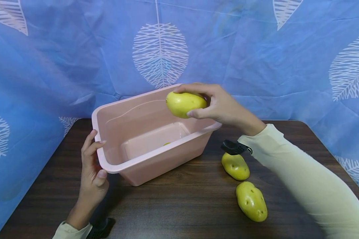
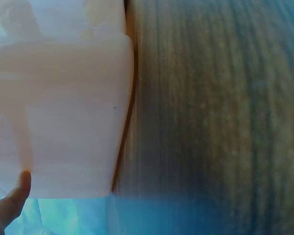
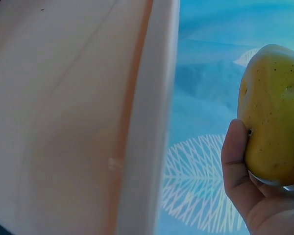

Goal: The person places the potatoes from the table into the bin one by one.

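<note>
Tabletop [image 1: 173, 212]: dark brown wood grain, far corners rounded, with a dull sheen over its near part.
Backdrop [image 1: 251, 53]: blue cloth printed with white leaves hung beyond the far edge and along both sides, lightly creased.
Pink tub [image 1: 164, 166]: stood on the far part of the table, its long axis slanting from near left to far right; a sliver of something yellow [image 1: 167, 144] showed inside, too little to identify.
Held potato [image 1: 185, 103]: yellow, above the tub's right part, its long axis running left to right and about level; one end pointed left, the other sat toward the palm.
Right hand [image 1: 212, 103]: grasped that potato, thumb on its near side.
Left hand [image 1: 92, 166]: held the tub's left rim, fingertips at the lip, thumb bent.
Far potato [image 1: 235, 167] and near potato [image 1: 251, 201]: lay at right, just beside each other, both long axes slanting from far left to near right.
</note>
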`<state>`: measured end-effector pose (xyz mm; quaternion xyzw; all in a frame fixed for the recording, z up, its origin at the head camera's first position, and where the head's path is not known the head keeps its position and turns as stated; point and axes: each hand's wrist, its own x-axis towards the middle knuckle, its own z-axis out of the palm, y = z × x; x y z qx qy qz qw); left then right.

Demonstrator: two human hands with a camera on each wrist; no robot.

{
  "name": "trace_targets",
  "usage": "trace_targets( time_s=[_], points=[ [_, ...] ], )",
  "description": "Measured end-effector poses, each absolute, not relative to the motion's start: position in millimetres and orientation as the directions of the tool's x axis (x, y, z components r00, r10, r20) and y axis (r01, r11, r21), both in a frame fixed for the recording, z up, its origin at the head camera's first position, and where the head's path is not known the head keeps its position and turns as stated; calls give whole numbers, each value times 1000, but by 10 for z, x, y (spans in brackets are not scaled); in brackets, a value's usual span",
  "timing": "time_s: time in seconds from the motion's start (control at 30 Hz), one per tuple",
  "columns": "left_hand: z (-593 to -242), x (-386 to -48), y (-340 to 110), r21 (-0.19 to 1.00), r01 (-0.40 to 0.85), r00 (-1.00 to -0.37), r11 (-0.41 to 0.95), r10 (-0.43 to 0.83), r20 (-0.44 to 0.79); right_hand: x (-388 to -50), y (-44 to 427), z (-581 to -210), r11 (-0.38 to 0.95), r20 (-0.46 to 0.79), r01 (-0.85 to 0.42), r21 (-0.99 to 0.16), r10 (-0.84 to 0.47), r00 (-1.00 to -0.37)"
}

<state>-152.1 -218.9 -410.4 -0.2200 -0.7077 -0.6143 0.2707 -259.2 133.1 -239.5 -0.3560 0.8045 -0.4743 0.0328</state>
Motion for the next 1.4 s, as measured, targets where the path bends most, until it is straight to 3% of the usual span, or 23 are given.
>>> trace_targets(
  time_s=[0.67,1.4],
  points=[
    [-4097,-1503,-2174,738,649,-749,183,-17,663,-2668,961,-2364,212,307,-581,-786,-683,-663],
    [-4111,-1496,-2180,743,642,-755,187,-12,656,-2785,676,-2291,171,270,-493,-853,-663,-698]
  ],
)
